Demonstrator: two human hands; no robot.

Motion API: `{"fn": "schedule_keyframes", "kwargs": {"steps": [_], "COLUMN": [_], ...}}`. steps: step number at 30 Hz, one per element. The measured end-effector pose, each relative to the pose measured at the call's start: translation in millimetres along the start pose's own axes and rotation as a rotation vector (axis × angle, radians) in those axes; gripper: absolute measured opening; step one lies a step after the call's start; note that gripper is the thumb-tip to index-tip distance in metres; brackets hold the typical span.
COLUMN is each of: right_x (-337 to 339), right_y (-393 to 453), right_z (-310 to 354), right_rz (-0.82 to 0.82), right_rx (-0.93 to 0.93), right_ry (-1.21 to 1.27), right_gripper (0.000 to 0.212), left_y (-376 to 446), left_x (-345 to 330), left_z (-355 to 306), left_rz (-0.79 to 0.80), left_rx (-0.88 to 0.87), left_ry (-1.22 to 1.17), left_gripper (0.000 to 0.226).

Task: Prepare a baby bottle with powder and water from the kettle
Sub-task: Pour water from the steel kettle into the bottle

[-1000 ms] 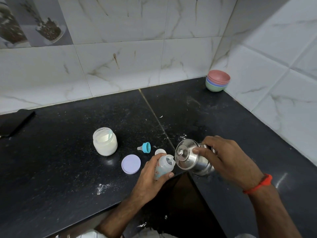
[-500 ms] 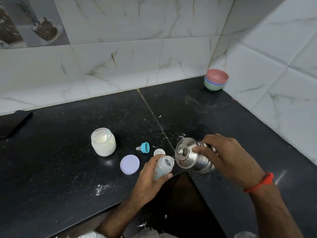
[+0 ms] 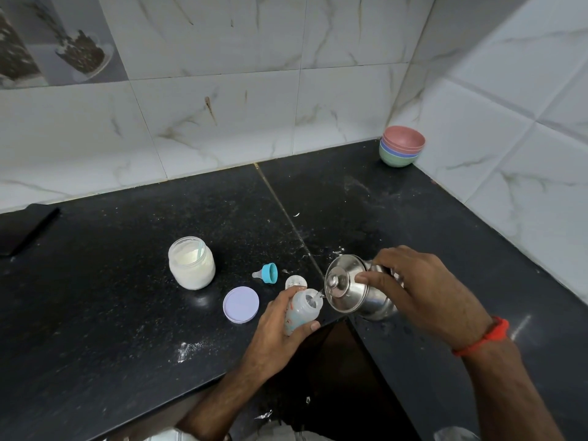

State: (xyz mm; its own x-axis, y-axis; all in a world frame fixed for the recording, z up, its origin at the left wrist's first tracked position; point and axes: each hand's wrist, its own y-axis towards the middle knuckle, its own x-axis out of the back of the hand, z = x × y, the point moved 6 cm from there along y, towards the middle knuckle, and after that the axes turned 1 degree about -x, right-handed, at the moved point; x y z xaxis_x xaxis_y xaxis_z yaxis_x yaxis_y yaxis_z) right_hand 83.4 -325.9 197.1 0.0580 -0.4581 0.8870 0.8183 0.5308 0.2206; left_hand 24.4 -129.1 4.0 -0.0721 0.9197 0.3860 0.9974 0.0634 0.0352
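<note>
My left hand (image 3: 280, 326) grips a small clear baby bottle (image 3: 302, 310) with its mouth open, tilted over the front edge of the black counter (image 3: 127, 297). My right hand (image 3: 423, 288) grips a steel kettle (image 3: 353, 291), tipped left with its lid facing me. A thin stream of water runs from the spout into the bottle's mouth. A glass jar of white powder (image 3: 191, 263) with a scoop in it stands open at the left. Its lilac lid (image 3: 241, 304) lies flat nearby. The teal-ringed teat (image 3: 266, 274) and a clear cap (image 3: 296, 281) lie behind the bottle.
A stack of pastel bowls (image 3: 401, 146) sits in the back right corner against the tiled walls. A dark flat object (image 3: 22, 230) lies at the far left. White powder specks (image 3: 187, 346) dot the counter near the front edge.
The view shifted slightly. Both hands keep their hold, with the kettle still tipped at the bottle's mouth.
</note>
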Motion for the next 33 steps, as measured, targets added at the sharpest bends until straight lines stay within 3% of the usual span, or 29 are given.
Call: {"fn": "schedule_keyframes", "kwargs": {"steps": [20, 27, 33], "right_x": [-4, -10, -23], "right_y": [8, 10, 3], "right_z": [-5, -12, -28], "right_rz": [-0.013, -0.059, -0.054], "right_rx": [0.031, 0.070, 0.007], "right_ry": [-0.002, 0.035, 0.148], "right_gripper": [0.069, 0.063, 0.046], "left_y": [7, 12, 16], "left_x": [2, 4, 7], "left_z": [-5, -7, -10], "left_rz": [0.010, 0.019, 0.032], "left_rx": [0.017, 0.016, 0.022], "left_ry": [-0.021, -0.019, -0.013], "left_gripper": [0.059, 0.060, 0.058]}}
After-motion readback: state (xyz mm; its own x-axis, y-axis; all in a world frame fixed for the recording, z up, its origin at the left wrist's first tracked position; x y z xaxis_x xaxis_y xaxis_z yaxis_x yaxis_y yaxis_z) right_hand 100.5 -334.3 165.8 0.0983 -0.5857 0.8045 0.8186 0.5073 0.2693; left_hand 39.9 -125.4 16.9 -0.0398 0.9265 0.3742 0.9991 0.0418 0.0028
